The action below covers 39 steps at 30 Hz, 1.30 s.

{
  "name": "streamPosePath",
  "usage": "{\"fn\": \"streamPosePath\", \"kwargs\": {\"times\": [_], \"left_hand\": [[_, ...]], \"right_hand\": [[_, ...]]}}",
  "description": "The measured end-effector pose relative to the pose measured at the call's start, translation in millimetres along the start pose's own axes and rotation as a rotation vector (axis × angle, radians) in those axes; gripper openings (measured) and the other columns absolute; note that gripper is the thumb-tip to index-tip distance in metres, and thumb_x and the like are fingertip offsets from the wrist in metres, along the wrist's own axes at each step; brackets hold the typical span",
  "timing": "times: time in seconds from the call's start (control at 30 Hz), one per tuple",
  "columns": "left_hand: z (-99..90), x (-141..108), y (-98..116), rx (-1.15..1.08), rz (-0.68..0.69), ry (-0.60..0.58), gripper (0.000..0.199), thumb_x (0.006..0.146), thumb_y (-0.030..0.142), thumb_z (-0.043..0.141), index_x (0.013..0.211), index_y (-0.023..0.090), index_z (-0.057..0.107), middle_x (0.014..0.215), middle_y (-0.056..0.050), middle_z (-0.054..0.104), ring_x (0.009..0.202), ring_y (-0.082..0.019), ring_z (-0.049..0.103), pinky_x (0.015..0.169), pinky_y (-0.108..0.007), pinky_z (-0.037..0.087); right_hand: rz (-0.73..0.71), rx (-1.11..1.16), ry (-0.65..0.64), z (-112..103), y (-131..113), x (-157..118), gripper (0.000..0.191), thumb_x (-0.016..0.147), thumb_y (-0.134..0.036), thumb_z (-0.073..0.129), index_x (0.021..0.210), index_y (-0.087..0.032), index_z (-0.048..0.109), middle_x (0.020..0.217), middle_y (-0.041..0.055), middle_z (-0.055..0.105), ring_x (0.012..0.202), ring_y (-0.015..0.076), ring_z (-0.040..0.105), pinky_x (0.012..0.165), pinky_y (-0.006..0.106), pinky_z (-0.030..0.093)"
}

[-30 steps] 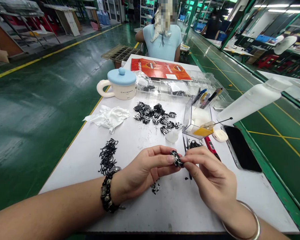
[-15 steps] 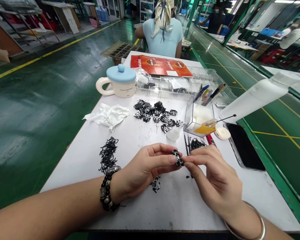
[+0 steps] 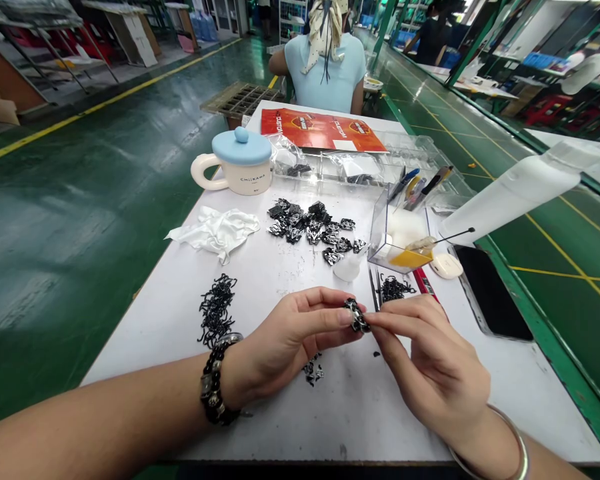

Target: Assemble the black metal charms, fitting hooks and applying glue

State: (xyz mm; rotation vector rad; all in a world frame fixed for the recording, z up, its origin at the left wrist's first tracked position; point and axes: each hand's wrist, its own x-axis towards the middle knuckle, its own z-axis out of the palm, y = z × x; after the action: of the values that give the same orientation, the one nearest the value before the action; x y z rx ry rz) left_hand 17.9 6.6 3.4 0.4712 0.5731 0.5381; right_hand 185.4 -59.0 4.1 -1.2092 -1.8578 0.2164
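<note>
My left hand [image 3: 290, 340] pinches a small black-and-silver part [image 3: 356, 315] between thumb and fingers, just above the white table. From the right, my right hand [image 3: 435, 357] reaches its fingertips to the part's edge, the index fingertip touching it. Its thumb and fingers are drawn together; whatever they may hold is too small to make out. Beyond the hands lies a pile of similar black-and-silver parts [image 3: 313, 223]. Small black hooked pieces [image 3: 217, 310] lie to the left, and another heap of black pieces [image 3: 395, 288] sits behind my right hand. Loose bits [image 3: 313, 371] lie below my left hand.
A lidded mug [image 3: 243, 167] and a white cloth [image 3: 217, 232] stand left. Tweezers [image 3: 375, 290], a small white bottle [image 3: 347, 268], a clear pen box [image 3: 403, 237], a phone [image 3: 493, 293] and a white bottle [image 3: 520, 193] are right. A person [image 3: 325, 73] sits ahead.
My right thumb has dropped slightly away from the index finger, and the right hand has shifted a little to the right. My left hand still holds the part in nearly the same place.
</note>
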Motion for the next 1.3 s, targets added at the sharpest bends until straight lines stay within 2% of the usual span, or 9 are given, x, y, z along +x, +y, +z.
{"fn": "streamPosePath", "kwargs": {"times": [0.33, 0.43, 0.57, 0.73, 0.9, 1.0, 1.1, 1.17, 1.3], "left_hand": [[-4.0, 1, -3, -0.08, 0.002, -0.054, 0.013, 0.078, 0.009, 0.066, 0.091, 0.008, 0.066, 0.089, -0.006, 0.069, 0.085, -0.011, 0.065, 0.083, -0.02, 0.05], [-4.5, 2, -1, -0.111, -0.002, -0.065, 0.013, 0.078, 0.009, 0.064, 0.091, 0.008, 0.066, 0.09, -0.006, 0.069, 0.087, -0.012, 0.066, 0.086, -0.021, 0.051], [-3.9, 1, 1, -0.115, -0.009, -0.091, 0.015, 0.078, 0.011, 0.065, 0.092, 0.006, 0.065, 0.094, -0.008, 0.069, 0.089, -0.016, 0.067, 0.084, -0.021, 0.052], [-5.4, 2, -2, -0.068, -0.057, -0.095, 0.03, 0.077, 0.018, 0.068, 0.105, 0.011, 0.059, 0.096, -0.009, 0.067, 0.085, -0.016, 0.066, 0.083, -0.029, 0.053], [-6.3, 1, -5, 0.073, -0.063, -0.123, 0.03, 0.079, 0.028, 0.065, 0.104, 0.014, 0.054, 0.098, -0.008, 0.062, 0.087, -0.014, 0.062, 0.087, -0.032, 0.049], [-7.9, -2, 1, 0.432, 0.132, -0.117, 0.033, 0.082, 0.031, 0.061, 0.111, 0.017, 0.053, 0.112, -0.01, 0.058, 0.102, -0.019, 0.057, 0.092, -0.036, 0.045], [-10.2, -4, 9, 0.998, 0.603, -0.167, 0.043, 0.076, 0.018, 0.063, 0.119, 0.017, 0.052, 0.123, -0.011, 0.052, 0.117, -0.022, 0.048, 0.099, -0.037, 0.041], [-10.9, -5, 13, 1.291, 0.891, -0.213, 0.046, 0.072, 0.01, 0.064, 0.117, 0.013, 0.055, 0.118, -0.013, 0.055, 0.114, -0.022, 0.049, 0.099, -0.037, 0.04], [-10.6, -5, 13, 1.512, 1.112, -0.226, 0.038, 0.072, 0.007, 0.063, 0.11, 0.009, 0.058, 0.102, -0.013, 0.063, 0.102, -0.021, 0.056, 0.091, -0.037, 0.046]], "right_hand": [[-0.057, 0.005, 0.013, 6, 0, -6, 0.042, 0.078, 0.002, 0.053, 0.114, -0.02, 0.057, 0.083, 0.0048, 0.059, 0.074, 0.0154, 0.053, 0.063, 0.034, 0.038], [0.001, 0.045, 0.001, 6, 3, -7, 0.046, 0.08, 0.001, 0.052, 0.12, -0.022, 0.056, 0.086, 0.0048, 0.057, 0.078, 0.0154, 0.051, 0.065, 0.034, 0.038], [0.141, 0.158, 0.026, 2, 11, -5, 0.056, 0.084, -0.013, 0.056, 0.136, -0.025, 0.04, 0.087, 0.0037, 0.048, 0.082, 0.0157, 0.046, 0.074, 0.035, 0.039], [0.301, 0.314, -0.162, -2, 19, 2, 0.035, 0.083, -0.025, 0.061, 0.117, -0.032, 0.057, 0.094, 0.003, 0.043, 0.093, 0.0154, 0.044, 0.084, 0.032, 0.039], [0.382, 0.467, -0.204, -2, 24, 4, 0.022, 0.081, -0.027, 0.065, 0.101, -0.032, 0.062, 0.09, 0.0011, 0.044, 0.088, 0.0149, 0.045, 0.084, 0.033, 0.038], [0.454, 0.554, -0.218, -4, 27, 5, 0.015, 0.08, -0.035, 0.065, 0.094, -0.03, 0.063, 0.09, 0.0013, 0.044, 0.089, 0.0161, 0.045, 0.084, 0.033, 0.037], [0.511, 0.645, -0.254, -5, 29, 6, 0.019, 0.079, -0.044, 0.063, 0.091, -0.029, 0.064, 0.088, 0.0011, 0.046, 0.086, 0.0161, 0.044, 0.08, 0.032, 0.036], [0.54, 0.687, -0.297, -5, 30, 6, 0.022, 0.078, -0.046, 0.064, 0.088, -0.028, 0.064, 0.085, 0.0006, 0.047, 0.083, 0.0156, 0.043, 0.078, 0.032, 0.035], [0.567, 0.71, -0.347, -4, 30, 7, 0.022, 0.075, -0.046, 0.067, 0.085, -0.026, 0.065, 0.084, 0.0005, 0.048, 0.082, 0.0155, 0.043, 0.075, 0.031, 0.034]]}}
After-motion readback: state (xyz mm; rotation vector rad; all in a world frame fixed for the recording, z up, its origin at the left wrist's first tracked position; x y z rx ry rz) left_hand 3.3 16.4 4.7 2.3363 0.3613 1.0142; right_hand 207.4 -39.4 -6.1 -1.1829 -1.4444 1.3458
